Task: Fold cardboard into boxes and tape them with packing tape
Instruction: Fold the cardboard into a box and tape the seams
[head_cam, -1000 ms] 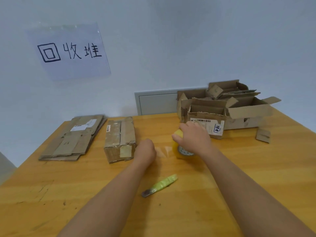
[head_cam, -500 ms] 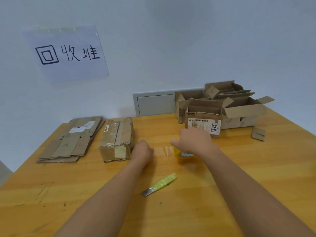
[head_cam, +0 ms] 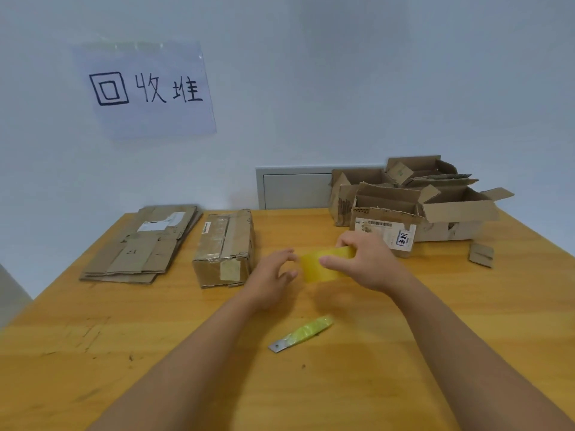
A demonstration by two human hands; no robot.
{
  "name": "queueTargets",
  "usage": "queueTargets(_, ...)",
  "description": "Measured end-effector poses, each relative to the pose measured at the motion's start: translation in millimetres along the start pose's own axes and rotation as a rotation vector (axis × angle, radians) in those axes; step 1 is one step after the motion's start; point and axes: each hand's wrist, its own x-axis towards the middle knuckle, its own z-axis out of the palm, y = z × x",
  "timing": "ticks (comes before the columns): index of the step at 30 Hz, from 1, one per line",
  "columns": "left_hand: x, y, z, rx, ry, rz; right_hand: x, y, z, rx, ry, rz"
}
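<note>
Now my right hand (head_cam: 367, 262) has lifted the yellow tape roll (head_cam: 323, 264) off the bench (head_cam: 466, 306), fingers curled round it. My left hand (head_cam: 270, 275) fingers are apart beside it. Wall sign (head_cam: 146, 88) reads 回收堆.

On the table (head_cam: 466, 321), flattened cardboard (head_cam: 141, 244) lies at the far left corner, a taped box (head_cam: 224, 248) just right of it, open boxes (head_cam: 417, 200) at the far right corner, a knife (head_cam: 301, 333) nearer the front edge.

Right hand (head_cam: 365, 262) grips the yellow tape roll (head_cam: 323, 264); left hand (head_cam: 273, 275) fingers curl beside it.
</note>
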Motion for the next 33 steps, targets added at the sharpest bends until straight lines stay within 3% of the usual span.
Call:
queueTargets(9,-5.8,4.7,-18.2,0.022,-0.057,0.018,-11.6,-3.5,-6.0,0.068,0.018,-0.159)
queueTargets(15,-21.4,18.4,-43.5,-0.027,-0.028,0.056,-16.4,-7.2,-25.8,0.277,0.074,-0.11)
queueTargets(18,-40.2,16.6,-68.9,-0.01,-0.091,0.01,-16.6,-3.1,-25.3,0.399,0.075,-0.028)
queueTargets(24,-75.0,3.6,-112.2,-0.083,-0.339,-0.179,-2.6,5.3,9.4,0.551,-0.048,0.171)
queueTargets(33,-104.8,-20.4,-136.1,-0.401,-0.532,-0.39,36.6,-10.3,30.9,0.27,-0.409,0.211)
